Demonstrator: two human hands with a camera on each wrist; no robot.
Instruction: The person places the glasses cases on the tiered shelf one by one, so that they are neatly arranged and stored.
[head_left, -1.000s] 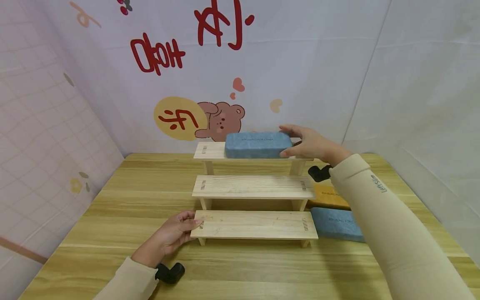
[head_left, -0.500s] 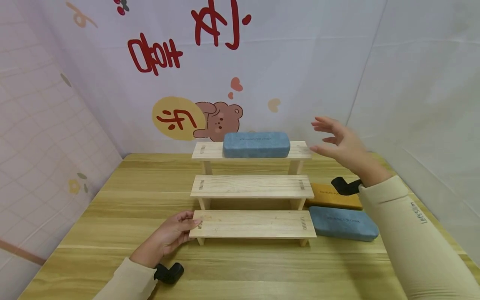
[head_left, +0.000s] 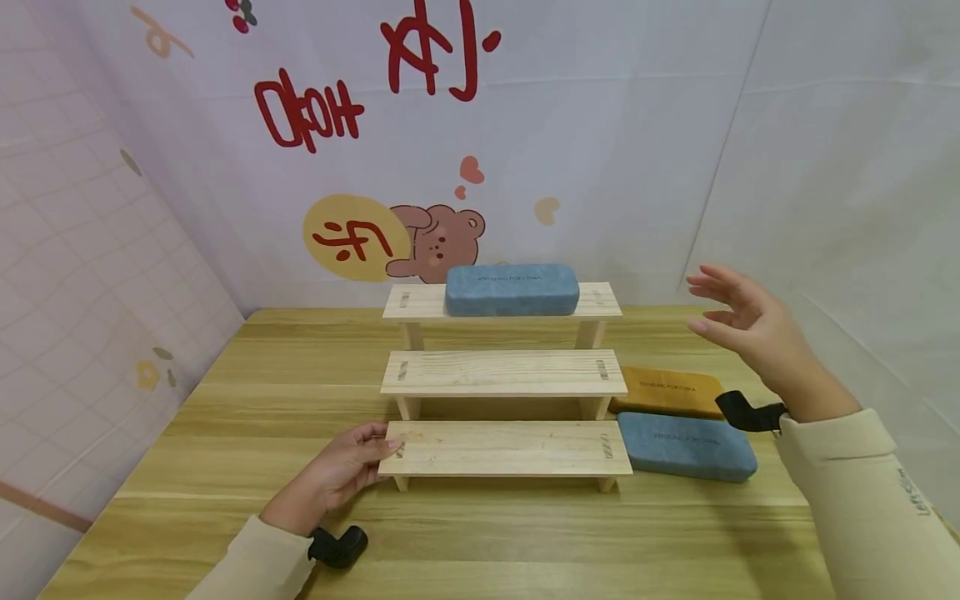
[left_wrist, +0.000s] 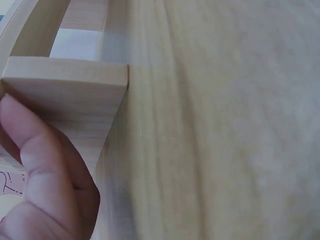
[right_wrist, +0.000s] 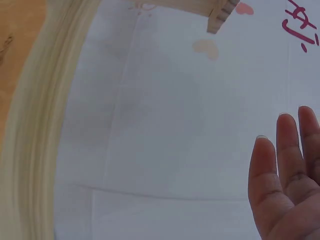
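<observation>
one careless pull by the left hand [head_left: 341,471] could, i judge, drag the stepped wooden stand [head_left: 502,372] across the table [head_left: 502,537], as it looks light and would take the force at one low end. moving right, the upper blue case [head_left: 512,292] lies flat on the top tier [head_left: 420,302], its front face close to the tier's front edge; a jolt to the stand might tip it forward. farther right, the orange case [head_left: 667,392] and the lower blue case [head_left: 686,447] lie on the table by the stand's right end; the right sleeve [head_left: 873,492] brushing low could shove either one against a leg. whether the lower blue case touches the stand, i cannot tell.

as for grip, the left hand pinches the left end of the bottom tier [head_left: 502,447], thumb laid over the top, the other fingers partly out of sight. at far right, the right hand [head_left: 765,333] hangs in the air, well apart from the upper blue case, fingers lightly bent and spread from the thumb, holding nothing.
</observation>
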